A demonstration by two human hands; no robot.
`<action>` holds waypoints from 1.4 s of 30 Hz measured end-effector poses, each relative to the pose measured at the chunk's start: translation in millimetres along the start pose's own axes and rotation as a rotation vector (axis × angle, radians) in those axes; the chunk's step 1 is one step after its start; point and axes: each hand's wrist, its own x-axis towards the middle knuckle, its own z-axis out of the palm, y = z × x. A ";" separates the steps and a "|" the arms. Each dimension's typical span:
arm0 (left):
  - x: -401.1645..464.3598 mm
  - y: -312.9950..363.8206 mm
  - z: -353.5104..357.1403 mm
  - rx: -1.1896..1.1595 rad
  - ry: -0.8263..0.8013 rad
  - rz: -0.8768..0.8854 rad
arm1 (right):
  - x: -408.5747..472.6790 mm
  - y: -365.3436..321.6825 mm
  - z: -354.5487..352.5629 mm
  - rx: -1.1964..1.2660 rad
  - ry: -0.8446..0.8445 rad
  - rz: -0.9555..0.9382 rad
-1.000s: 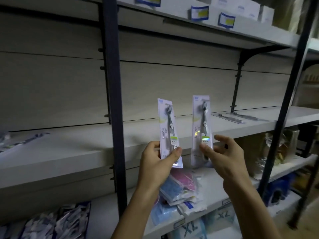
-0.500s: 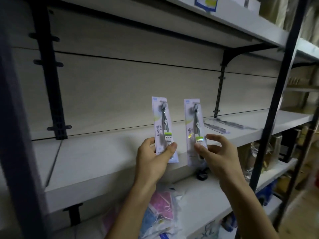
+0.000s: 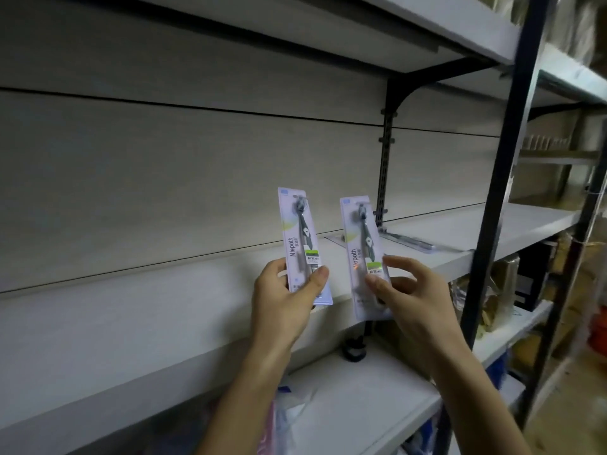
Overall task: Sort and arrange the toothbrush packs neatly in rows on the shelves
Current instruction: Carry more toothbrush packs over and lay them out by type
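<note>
I hold two upright toothbrush packs in front of the middle shelf. My left hand grips the lower part of the left pack, thumb across its front. The right pack is pinched near its bottom by my right hand, between thumb and fingers. Both packs are pale lilac cards with a dark grey brush and the word Niepoth. More toothbrush packs lie flat on the same shelf, further right.
A black upright post stands to the right of my hands. A dark shelf bracket runs down the back wall. Below, a lower shelf carries a small dark object and plastic-wrapped goods. Cluttered shelves stand far right.
The view has swung right and closer to the shelf; the left post has left the frame. Both hands keep their packs upright, held slightly higher against the shelf.
</note>
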 end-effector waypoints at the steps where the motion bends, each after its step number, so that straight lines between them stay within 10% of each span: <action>1: 1.5 -2.0 11.2 0.005 0.011 0.004 | 8.1 4.1 -9.5 -0.007 -0.010 -0.002; 17: 10.7 -30.6 201.9 -0.044 0.120 -0.004 | 116.7 55.5 -174.7 -0.091 -0.118 -0.078; 42: 135.8 -80.6 261.6 0.104 0.287 0.042 | 290.5 138.9 -111.1 -0.410 -0.151 -0.109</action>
